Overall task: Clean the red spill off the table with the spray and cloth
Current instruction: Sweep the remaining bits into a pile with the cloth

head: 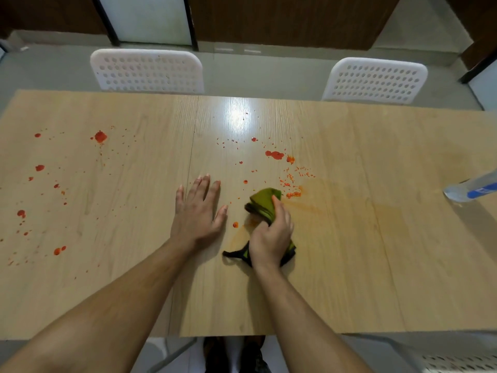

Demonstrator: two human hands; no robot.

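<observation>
Most of the red spill (274, 154) is still on the table (376, 265); only a smeared orange patch right of the cloth (265, 203) looks wiped; the right hand (270, 235) clutches the bunched green cloth against the wood near the middle; the left hand (197, 211) lies flat, fingers spread, holding nothing; the spray bottle (470, 188) sits at the far right edge; the scattered drops to the left look untouched.

The right hand (271, 232) covers the middle of the green cloth (265, 203) it grips. Far to its right, the spray bottle (469, 189) is cut off by the picture's edge.
</observation>
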